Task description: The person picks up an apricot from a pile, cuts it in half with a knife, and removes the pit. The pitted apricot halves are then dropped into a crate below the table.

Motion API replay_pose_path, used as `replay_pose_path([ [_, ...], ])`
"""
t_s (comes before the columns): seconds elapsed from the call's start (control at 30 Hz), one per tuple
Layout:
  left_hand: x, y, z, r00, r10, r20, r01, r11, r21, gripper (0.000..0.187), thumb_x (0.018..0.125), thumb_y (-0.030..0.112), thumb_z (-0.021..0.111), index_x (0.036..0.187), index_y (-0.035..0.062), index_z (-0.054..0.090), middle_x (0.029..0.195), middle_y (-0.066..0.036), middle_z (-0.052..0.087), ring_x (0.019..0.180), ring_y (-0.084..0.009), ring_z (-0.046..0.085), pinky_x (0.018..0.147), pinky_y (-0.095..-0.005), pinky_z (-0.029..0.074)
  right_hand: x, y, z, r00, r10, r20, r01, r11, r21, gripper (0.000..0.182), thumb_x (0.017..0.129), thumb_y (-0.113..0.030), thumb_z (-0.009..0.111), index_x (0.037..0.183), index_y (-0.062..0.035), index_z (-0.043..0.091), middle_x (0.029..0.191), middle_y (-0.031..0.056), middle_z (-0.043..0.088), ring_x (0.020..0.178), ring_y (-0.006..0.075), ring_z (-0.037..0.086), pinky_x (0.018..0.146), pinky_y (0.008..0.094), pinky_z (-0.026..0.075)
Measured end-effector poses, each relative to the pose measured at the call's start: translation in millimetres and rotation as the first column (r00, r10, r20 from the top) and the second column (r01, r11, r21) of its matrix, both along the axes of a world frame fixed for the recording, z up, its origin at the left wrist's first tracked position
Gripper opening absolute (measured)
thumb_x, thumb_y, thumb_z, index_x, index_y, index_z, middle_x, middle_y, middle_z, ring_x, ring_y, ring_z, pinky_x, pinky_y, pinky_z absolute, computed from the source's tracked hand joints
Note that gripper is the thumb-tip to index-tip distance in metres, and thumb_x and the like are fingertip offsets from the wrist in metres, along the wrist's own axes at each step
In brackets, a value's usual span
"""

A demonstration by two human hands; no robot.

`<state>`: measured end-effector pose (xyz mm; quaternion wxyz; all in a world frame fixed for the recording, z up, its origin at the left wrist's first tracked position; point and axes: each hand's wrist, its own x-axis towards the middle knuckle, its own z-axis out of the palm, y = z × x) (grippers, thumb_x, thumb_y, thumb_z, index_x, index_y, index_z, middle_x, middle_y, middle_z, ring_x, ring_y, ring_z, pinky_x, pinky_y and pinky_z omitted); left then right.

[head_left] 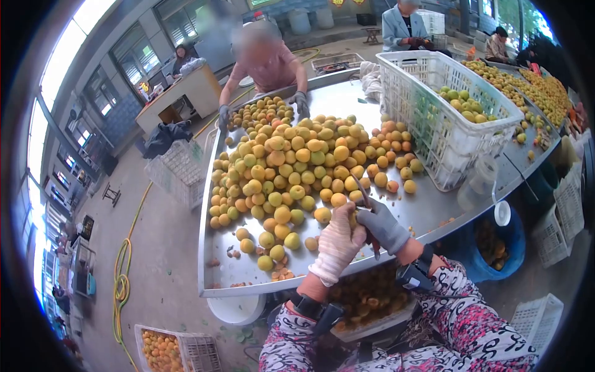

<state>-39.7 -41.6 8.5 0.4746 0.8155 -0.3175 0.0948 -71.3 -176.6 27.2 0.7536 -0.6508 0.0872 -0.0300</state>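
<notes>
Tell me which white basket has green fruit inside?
The tall white basket standing on the metal table, right of the big fruit pile. Green fruit shows inside it; the floor crate holds orange fruit.

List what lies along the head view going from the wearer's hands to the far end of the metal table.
Left hand and right hand closed around a fruit → big heap of yellow fruit → small far pile → a co-worker's gloved hands on the metal table.

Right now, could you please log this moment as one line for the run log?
left hand: white glove, holds fruit | right hand: grey glove, knife on fruit | fruit pile on metal table | white crate beside
</notes>
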Motion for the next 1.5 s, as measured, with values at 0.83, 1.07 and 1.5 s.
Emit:
replay_pose_path([
  [0.83,33.0,6.6,6.1,0.338,-0.674,-0.657,-0.382,0.540,-0.750,0.042,0.090,0.039,0.042,0.115,0.0057,0.052,0.083,-0.009,0.061,0.049,-0.0135,0.044,0.044,-0.0244,0.039,-11.4,-9.5,11.2,0.996,0.071,0.057,-0.088,0.901,0.425,0.031,0.083,-0.015,0.048,0.111,-0.0035,0.050,0.076,0.0075,0.059,0.049,0.0114,0.052,0.042,0.0226,0.043],
  [1.07,32.5,23.0,1.0,0.379,-0.744,-0.550,-0.221,0.505,-0.835,0.055,0.093,0.052,0.042,0.114,0.0022,0.053,0.082,-0.011,0.061,0.049,-0.0141,0.045,0.043,-0.0256,0.038,-16.5,-18.7,25.0,0.881,0.473,-0.017,-0.474,0.879,-0.045,0.027,0.081,-0.016,0.058,0.104,-0.0010,0.063,0.085,0.0041,0.064,0.058,0.0065,0.056,0.047,0.0188,0.044],
  [1.5,17.1,22.9,-7.4,0.238,-0.763,-0.601,-0.183,0.572,-0.799,0.057,0.083,0.038,0.056,0.124,-0.0012,0.050,0.098,-0.015,0.058,0.072,-0.0220,0.054,0.064,-0.0339,0.044,-13.5,-32.2,36.0,0.988,-0.030,0.153,-0.023,0.943,0.331,0.023,0.089,-0.023,0.059,0.098,-0.0028,0.062,0.055,-0.0020,0.050,0.039,0.0041,0.040,0.035,0.0199,0.028],
])
